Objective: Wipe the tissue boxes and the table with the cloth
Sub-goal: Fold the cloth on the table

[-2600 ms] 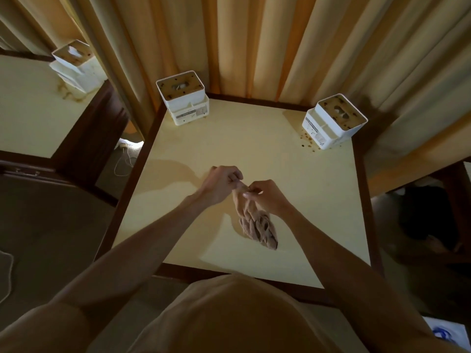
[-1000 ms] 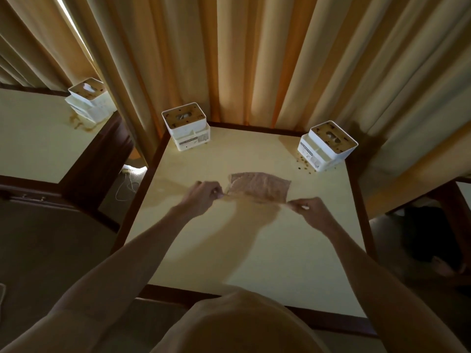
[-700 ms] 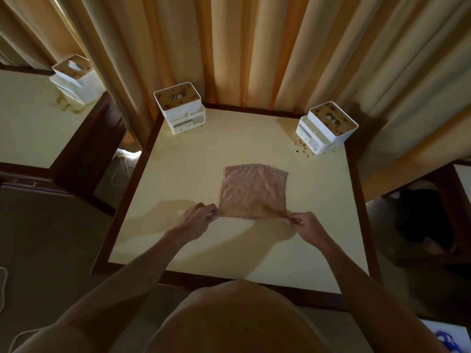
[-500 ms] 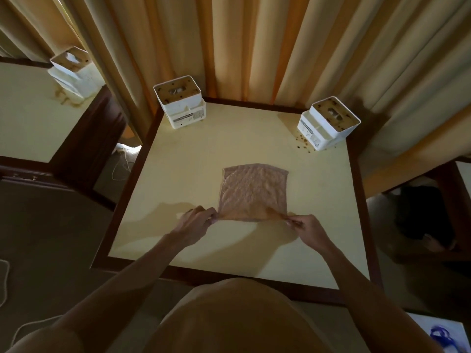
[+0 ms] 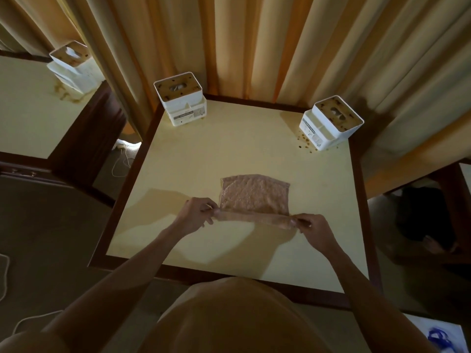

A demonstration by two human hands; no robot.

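We start at the grip: our left hand (image 5: 196, 215) pinches the near left corner of the cloth (image 5: 254, 196), and our right hand (image 5: 312, 231) pinches the near right corner, fingers curled round the fabric in both. Between the two, the near edge of the cloth is lifted off the bench (image 5: 229, 154) and turned over into a narrow band, while the rest lies flat on the middle of the bench top. We judge this to be folding or arranging the cloth before use, not wiping.

By that reading, the task has barely begun. The brown spots (image 5: 304, 141) beside the right tissue box (image 5: 331, 122) are untouched, the tops of both boxes on this bench look stained brown, and we see no wiped streaks on the surface. Everything is left: both boxes and the bench top.

Counting outward: one cloth, two hands, two tissue boxes on this bench, the left tissue box (image 5: 181, 98) at the far left corner and the right one at the far right corner, well apart from the cloth. A third tissue box (image 5: 72, 66) stands on a neighbouring bench (image 5: 28, 110) to the left, with a brownish stain at its base; whether it belongs to our task we cannot tell. Curtains (image 5: 254, 47) hang behind both benches.
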